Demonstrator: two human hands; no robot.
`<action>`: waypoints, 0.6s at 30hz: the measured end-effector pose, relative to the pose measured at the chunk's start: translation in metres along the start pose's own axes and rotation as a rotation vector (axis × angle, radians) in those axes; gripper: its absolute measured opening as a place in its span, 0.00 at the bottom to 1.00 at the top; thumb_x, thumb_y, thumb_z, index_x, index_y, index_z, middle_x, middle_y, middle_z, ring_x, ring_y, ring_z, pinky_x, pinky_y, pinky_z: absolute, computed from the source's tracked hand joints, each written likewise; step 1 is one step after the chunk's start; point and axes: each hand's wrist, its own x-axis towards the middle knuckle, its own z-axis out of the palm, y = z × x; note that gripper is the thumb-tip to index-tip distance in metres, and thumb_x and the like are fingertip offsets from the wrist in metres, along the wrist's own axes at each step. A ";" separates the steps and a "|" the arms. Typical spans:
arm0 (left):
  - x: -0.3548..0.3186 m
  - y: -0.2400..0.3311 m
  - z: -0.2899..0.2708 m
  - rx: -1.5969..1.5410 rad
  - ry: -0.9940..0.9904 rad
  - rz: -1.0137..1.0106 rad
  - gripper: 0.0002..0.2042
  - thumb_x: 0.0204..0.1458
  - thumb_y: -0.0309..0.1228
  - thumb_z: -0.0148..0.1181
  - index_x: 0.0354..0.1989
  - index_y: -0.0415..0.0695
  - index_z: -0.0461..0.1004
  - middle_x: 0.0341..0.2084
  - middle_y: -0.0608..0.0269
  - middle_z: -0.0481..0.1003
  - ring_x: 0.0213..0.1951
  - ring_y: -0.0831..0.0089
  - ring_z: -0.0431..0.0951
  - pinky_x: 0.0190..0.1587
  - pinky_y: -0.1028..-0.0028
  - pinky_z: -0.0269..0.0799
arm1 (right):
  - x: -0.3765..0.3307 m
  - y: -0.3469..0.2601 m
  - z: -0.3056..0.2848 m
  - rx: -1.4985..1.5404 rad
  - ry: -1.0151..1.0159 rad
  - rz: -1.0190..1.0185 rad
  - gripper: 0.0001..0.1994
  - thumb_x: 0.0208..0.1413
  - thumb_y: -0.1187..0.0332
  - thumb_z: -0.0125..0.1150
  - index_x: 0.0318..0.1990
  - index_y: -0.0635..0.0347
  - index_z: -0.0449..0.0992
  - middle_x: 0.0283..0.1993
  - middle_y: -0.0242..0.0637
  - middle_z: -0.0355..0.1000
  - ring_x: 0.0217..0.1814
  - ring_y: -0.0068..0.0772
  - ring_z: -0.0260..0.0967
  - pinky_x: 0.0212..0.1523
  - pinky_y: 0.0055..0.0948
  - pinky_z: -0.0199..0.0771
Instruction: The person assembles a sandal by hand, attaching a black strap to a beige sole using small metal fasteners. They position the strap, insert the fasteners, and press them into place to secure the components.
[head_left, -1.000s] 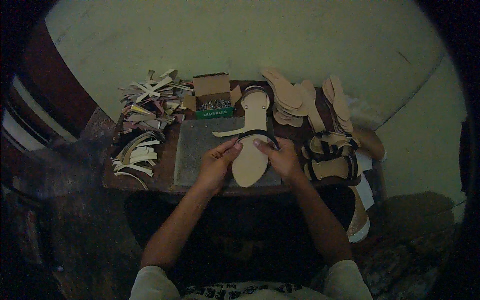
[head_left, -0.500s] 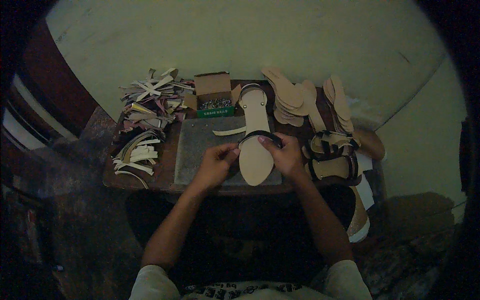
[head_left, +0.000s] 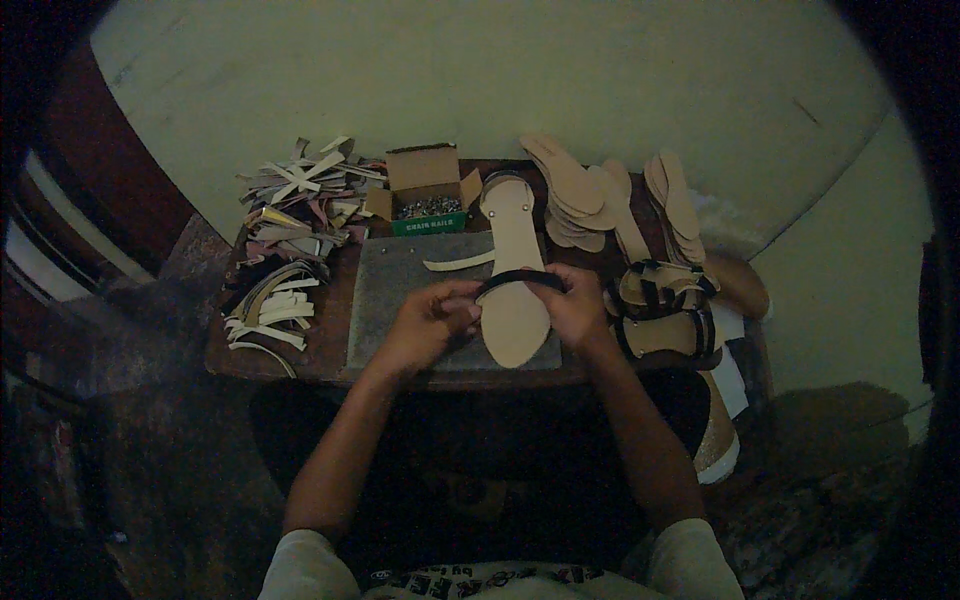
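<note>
A beige sandal (head_left: 513, 325) lies lengthwise before me, its heel pointing away and its rounded toe toward me. Across its front part arches a dark strap (head_left: 520, 277); another dark strap with two round studs circles the heel. My right hand (head_left: 577, 310) grips the sandal's right edge, fingers bent around the strap's end there. At the other edge, my left hand (head_left: 432, 322) has its fingers curled at the strap's left end. Beneath the sandal is a grey slab (head_left: 385, 300). A pale strip (head_left: 460, 262) touches the sandal's left side on the slab.
An open cardboard box (head_left: 428, 222) of small nails stands behind the slab. Strap offcuts (head_left: 290, 215) are heaped at the left. Stacked beige insoles (head_left: 575, 195) lie at the far right, with strapped sandals (head_left: 665, 330) nearer me. A pale wall rises behind the table.
The dark strap now arches higher over the sandal's front. My left hand's fingers have shifted slightly and are more curled; my right thumb has moved beneath the strap.
</note>
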 end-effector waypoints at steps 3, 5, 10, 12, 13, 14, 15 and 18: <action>0.003 -0.004 0.000 -0.105 -0.031 -0.018 0.19 0.56 0.27 0.61 0.55 0.37 0.69 0.37 0.64 0.78 0.37 0.77 0.76 0.44 0.75 0.74 | 0.000 0.003 -0.001 -0.011 -0.002 0.012 0.09 0.54 0.72 0.65 0.41 0.66 0.80 0.35 0.37 0.79 0.33 0.23 0.74 0.35 0.26 0.74; 0.001 0.001 0.003 -0.163 -0.037 -0.035 0.18 0.56 0.26 0.61 0.54 0.37 0.68 0.38 0.62 0.78 0.38 0.75 0.77 0.44 0.75 0.75 | 0.002 0.009 -0.001 0.031 -0.003 0.030 0.10 0.54 0.71 0.64 0.41 0.66 0.80 0.36 0.37 0.79 0.34 0.23 0.74 0.36 0.26 0.75; 0.001 0.001 -0.001 -0.248 -0.074 -0.090 0.17 0.57 0.25 0.57 0.54 0.38 0.67 0.43 0.60 0.77 0.45 0.70 0.78 0.51 0.70 0.75 | 0.002 0.008 0.000 0.140 -0.057 0.129 0.11 0.55 0.71 0.64 0.43 0.69 0.79 0.36 0.37 0.79 0.34 0.24 0.74 0.36 0.26 0.75; 0.003 0.000 -0.001 -0.303 -0.105 -0.108 0.17 0.57 0.25 0.57 0.55 0.39 0.66 0.45 0.58 0.76 0.46 0.69 0.78 0.52 0.68 0.74 | 0.004 0.011 0.000 0.112 -0.062 0.102 0.11 0.55 0.71 0.63 0.43 0.69 0.79 0.36 0.37 0.79 0.35 0.24 0.75 0.37 0.26 0.75; 0.004 0.000 -0.001 -0.340 -0.131 -0.109 0.18 0.57 0.26 0.57 0.55 0.39 0.66 0.46 0.58 0.75 0.47 0.68 0.77 0.53 0.67 0.74 | 0.004 0.012 -0.001 0.098 -0.065 0.089 0.11 0.56 0.71 0.63 0.43 0.69 0.79 0.36 0.37 0.78 0.35 0.24 0.75 0.37 0.26 0.75; 0.004 0.000 -0.002 -0.376 -0.155 -0.111 0.18 0.58 0.26 0.56 0.55 0.38 0.65 0.47 0.58 0.75 0.48 0.68 0.77 0.54 0.67 0.74 | 0.004 0.012 -0.001 0.077 -0.055 0.069 0.11 0.56 0.71 0.63 0.43 0.70 0.79 0.36 0.37 0.78 0.35 0.24 0.75 0.37 0.26 0.75; 0.004 0.001 -0.003 -0.398 -0.151 -0.122 0.17 0.58 0.27 0.56 0.56 0.38 0.65 0.48 0.58 0.74 0.49 0.67 0.77 0.54 0.66 0.73 | 0.004 0.012 -0.001 0.056 -0.046 0.050 0.11 0.56 0.71 0.63 0.43 0.70 0.78 0.36 0.37 0.78 0.35 0.24 0.75 0.37 0.26 0.75; 0.004 0.004 0.000 -0.471 -0.156 -0.139 0.16 0.60 0.28 0.53 0.56 0.38 0.65 0.49 0.58 0.73 0.50 0.66 0.76 0.55 0.65 0.73 | 0.004 0.013 -0.003 0.049 -0.040 0.028 0.11 0.56 0.71 0.63 0.43 0.70 0.78 0.36 0.38 0.78 0.35 0.24 0.74 0.37 0.26 0.75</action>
